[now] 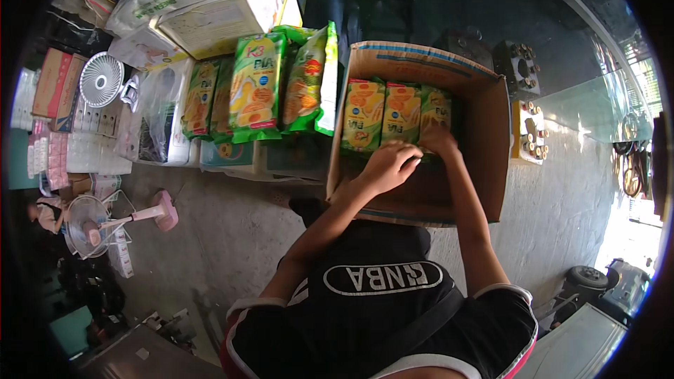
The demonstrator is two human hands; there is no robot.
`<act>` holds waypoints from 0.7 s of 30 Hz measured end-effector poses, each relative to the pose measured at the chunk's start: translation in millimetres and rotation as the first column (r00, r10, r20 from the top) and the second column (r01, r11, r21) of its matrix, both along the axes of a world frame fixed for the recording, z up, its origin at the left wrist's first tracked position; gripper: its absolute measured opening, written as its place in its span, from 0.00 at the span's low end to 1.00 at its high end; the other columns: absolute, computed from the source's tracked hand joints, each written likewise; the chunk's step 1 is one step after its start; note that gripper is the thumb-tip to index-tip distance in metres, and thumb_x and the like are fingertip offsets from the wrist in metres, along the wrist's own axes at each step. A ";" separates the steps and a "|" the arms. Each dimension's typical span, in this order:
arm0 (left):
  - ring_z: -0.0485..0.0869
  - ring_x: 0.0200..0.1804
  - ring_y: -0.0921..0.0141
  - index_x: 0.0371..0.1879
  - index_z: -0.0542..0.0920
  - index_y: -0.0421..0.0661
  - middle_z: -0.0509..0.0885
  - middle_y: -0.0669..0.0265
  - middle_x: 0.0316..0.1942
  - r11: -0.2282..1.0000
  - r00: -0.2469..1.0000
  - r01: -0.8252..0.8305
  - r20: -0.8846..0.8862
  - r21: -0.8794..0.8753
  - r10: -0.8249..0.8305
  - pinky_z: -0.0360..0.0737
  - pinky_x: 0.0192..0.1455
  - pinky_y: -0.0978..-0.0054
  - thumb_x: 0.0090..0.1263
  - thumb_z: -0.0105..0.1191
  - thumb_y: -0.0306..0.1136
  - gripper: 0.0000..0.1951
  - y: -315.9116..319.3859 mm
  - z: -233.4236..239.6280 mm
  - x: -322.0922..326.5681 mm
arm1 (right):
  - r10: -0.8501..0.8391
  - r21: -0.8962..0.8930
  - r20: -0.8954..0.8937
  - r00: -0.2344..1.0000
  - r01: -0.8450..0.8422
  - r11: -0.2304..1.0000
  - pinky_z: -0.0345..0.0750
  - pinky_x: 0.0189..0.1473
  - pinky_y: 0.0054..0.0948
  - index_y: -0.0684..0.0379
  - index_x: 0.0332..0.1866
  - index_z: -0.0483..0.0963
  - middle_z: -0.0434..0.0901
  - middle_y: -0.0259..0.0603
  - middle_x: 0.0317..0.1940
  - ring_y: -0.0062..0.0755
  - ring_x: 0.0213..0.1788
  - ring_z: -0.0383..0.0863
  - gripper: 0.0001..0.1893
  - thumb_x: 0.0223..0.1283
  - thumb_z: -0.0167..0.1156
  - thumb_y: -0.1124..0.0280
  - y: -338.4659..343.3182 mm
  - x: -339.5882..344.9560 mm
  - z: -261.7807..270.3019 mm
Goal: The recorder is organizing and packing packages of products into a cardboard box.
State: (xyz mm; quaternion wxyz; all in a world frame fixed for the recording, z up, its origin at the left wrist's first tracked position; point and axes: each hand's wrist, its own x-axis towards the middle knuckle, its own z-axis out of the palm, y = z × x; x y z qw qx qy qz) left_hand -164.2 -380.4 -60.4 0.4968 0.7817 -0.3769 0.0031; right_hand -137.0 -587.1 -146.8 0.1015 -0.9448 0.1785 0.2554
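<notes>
A cardboard box (482, 147) stands open in front of me, with a row of green and yellow pia cake packs inside. My left hand (392, 166) is over the near end of the middle pack (401, 110), fingers loosely curled and nothing seen in them. Beside it, my right hand (439, 139) rests on the near part of the right-hand pack (436, 105); its fingertips are blurred, so its grip is unclear. The left-hand pack (363, 113) lies against the box wall. Outside the box, more packs (258, 87) stand to the left.
Wrapped diaper packages (210, 10) are stacked behind the loose packs. A small white fan (101, 80) sits at far left, and a pink standing fan (89, 226) is lower down. Bottle crates (529, 131) stand right of the box. A person (50, 216) is at far left.
</notes>
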 end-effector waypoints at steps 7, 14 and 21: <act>0.74 0.47 0.56 0.44 0.72 0.42 0.75 0.56 0.47 0.720 0.654 -0.678 0.325 -0.149 0.683 0.67 0.52 0.59 0.51 0.62 0.33 0.21 149.3 87.9 77.7 | 0.083 0.477 0.208 0.974 -0.176 0.861 0.77 0.42 0.29 0.57 0.58 0.67 0.82 0.47 0.33 0.35 0.37 0.82 0.30 0.50 0.62 0.56 78.8 -30.5 106.1; 0.62 0.63 0.48 0.67 0.46 0.42 0.58 0.38 0.62 0.488 0.595 -0.738 0.107 0.467 0.797 0.63 0.61 0.55 0.35 0.69 0.51 0.60 207.2 46.7 109.5 | 0.319 0.582 0.358 0.878 -0.477 0.659 0.75 0.36 0.38 0.57 0.45 0.75 0.80 0.50 0.26 0.51 0.33 0.79 0.21 0.54 0.57 0.52 212.5 -53.5 152.7; 0.70 0.56 0.62 0.66 0.49 0.46 0.62 0.54 0.61 0.471 0.622 -0.783 -0.545 -0.407 0.562 0.70 0.58 0.62 0.39 0.69 0.26 0.53 243.0 24.3 74.7 | 0.483 0.729 0.302 0.822 -0.525 0.439 0.75 0.43 0.37 0.55 0.59 0.64 0.80 0.49 0.32 0.49 0.38 0.79 0.30 0.52 0.58 0.51 183.2 -54.5 166.8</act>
